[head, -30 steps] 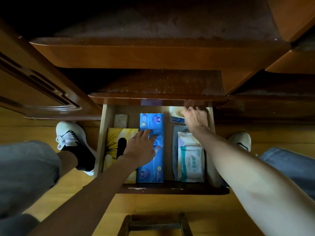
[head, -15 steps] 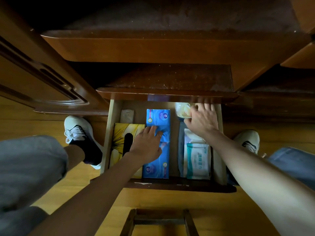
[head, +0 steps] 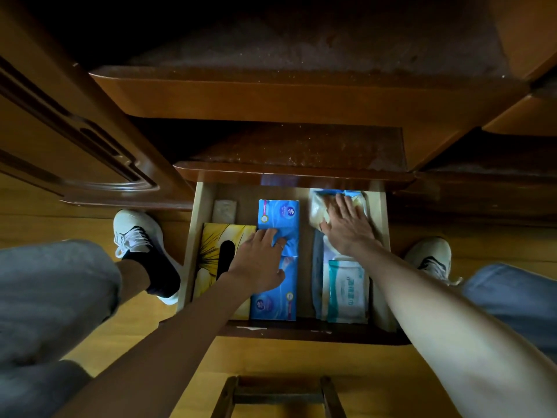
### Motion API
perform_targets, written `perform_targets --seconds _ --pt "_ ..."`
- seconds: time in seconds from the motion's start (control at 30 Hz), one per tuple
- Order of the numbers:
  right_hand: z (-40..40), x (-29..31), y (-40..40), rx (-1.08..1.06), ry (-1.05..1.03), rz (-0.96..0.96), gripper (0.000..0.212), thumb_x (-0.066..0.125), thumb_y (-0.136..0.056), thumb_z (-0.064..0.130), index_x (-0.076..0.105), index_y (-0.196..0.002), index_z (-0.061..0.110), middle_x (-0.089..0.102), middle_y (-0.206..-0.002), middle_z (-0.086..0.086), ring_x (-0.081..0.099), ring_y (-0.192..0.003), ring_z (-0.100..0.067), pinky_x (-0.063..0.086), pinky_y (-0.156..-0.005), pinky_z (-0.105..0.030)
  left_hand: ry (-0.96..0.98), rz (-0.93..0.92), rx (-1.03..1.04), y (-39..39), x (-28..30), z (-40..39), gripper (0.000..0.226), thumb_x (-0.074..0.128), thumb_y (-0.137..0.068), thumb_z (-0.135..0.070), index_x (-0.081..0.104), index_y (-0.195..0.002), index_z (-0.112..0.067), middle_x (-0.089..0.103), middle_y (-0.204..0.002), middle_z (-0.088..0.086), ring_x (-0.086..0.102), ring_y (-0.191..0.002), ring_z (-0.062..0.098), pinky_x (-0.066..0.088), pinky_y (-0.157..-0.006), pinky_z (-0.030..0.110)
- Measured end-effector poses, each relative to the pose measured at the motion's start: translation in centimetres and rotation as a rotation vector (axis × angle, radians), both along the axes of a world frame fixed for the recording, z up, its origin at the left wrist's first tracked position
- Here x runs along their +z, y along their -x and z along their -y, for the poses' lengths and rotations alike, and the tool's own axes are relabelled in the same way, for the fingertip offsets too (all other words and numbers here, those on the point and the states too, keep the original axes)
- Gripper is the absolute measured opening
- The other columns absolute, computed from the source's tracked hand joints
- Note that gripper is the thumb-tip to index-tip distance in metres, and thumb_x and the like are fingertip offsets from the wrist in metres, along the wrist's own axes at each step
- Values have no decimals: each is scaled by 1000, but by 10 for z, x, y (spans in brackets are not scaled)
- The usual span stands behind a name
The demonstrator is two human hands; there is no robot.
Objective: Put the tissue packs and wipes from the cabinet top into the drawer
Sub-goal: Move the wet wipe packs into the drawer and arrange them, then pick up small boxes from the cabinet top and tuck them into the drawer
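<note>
In the drawer (head: 201, 236), the left hand (head: 259, 260) lies with curled fingers on the blue tissue packs (head: 278, 221); the right hand (head: 346, 226), fingers straight, presses the pale pack (head: 319, 206) at the far right corner.

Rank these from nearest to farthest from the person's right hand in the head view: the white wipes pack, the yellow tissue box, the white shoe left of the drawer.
1. White wipes pack: just below the right hand.
2. Yellow tissue box: drawer's left side.
3. White shoe: on the floor, outside the drawer.
</note>
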State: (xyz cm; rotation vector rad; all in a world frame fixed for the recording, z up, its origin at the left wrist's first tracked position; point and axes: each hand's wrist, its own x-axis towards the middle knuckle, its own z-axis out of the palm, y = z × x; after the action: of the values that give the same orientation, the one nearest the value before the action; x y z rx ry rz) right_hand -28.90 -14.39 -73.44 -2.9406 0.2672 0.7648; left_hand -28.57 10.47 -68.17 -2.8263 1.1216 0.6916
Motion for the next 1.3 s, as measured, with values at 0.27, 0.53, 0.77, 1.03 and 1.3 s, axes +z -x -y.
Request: perform_targets --seconds 0.27,0.53,0.77,1.03,1.3 --pt "-7 91 36 8 -139 273 45 49 -101 33 54 -144 18 40 -161 -4 28 -152 -20 27 -119 -36 74 -142 8 -8 65 1 62 48 -100 -49 33 -155 -24 28 -161 2 41 -141 29 40 -107 42" --pt "5 279 78 59 -295 952 16 60 -89 27 75 -93 30 71 -93 16 66 -86 1 54 -72 -17 766 532 -154 -5 287 11 28 54 -94 -29 68 -118 -32 67 -119 -17 65 -108 7 57 -82 26" --pt "30 454 68 238 -86 1438 16 60 -89 18 74 -86 24 67 -74 13 62 -64 -3 51 -51 -27 915 806 -40 -55 469 30 20 57 -94 -27 70 -108 -31 68 -109 -14 62 -106 10 57 -73 32" --pt "110 519 -60 -42 114 1073 36 57 -92 37 56 -128 36 63 -127 15 52 -123 -11 53 -83 -35 786 525 182 -182 488 115 31 57 -91 -35 63 -121 -34 59 -113 -6 63 -103 18 52 -80 34" --pt "208 508 -197 -312 76 639 67 42 -100 60 14 -159 44 -1 -172 -2 5 -157 -31 20 -120 -61 662 529 175 -318 471 279 50 44 -96 -40 49 -144 -27 41 -146 11 38 -136 33 39 -106 47"
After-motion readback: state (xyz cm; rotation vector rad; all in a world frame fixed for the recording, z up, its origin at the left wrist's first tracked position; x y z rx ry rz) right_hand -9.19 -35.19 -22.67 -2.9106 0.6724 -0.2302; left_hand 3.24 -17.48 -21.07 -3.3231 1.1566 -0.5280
